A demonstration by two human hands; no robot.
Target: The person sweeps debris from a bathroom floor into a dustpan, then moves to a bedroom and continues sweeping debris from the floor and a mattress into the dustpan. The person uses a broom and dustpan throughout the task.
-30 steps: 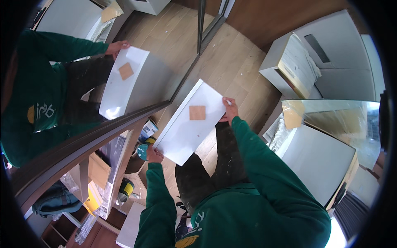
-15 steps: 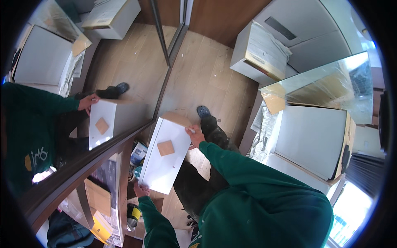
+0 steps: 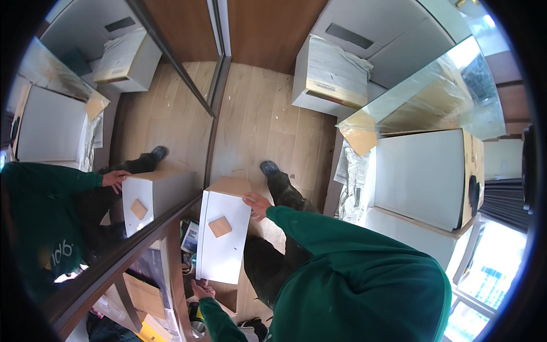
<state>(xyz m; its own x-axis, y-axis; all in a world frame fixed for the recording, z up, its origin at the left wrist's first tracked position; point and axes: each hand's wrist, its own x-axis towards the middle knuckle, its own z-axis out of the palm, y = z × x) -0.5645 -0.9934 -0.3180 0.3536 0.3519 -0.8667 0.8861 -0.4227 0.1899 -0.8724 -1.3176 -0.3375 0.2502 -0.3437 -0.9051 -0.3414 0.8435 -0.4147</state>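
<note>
A white box-shaped cabinet (image 3: 227, 255) stands tilted in front of me, beside the mirrored sliding door. A small square of tan, wood-coloured board (image 3: 219, 227) sits on its white face, and its far end is tan. My right hand (image 3: 258, 206) grips the far right edge, fingers bent over the rim. Low at the near left corner is my left hand (image 3: 203, 289), its fingers curled against the corner; the underside of that grip is hidden. The mirror (image 3: 171, 119) repeats the cabinet and my right hand.
Right of me, a large white panel (image 3: 419, 179) leans in cardboard, with a plastic-wrapped glass sheet (image 3: 439, 94) above it. A paper-covered white box (image 3: 333, 71) lies farther off. Near my left hand stands an open shelf unit (image 3: 181, 273) with cans. My shoe (image 3: 269, 168) is on the wooden floor.
The cabinet has turned slightly more upright in view and shifted nearer and a little left. Both hands moved with it, staying at the same edge and corner. My view has swung as well.
</note>
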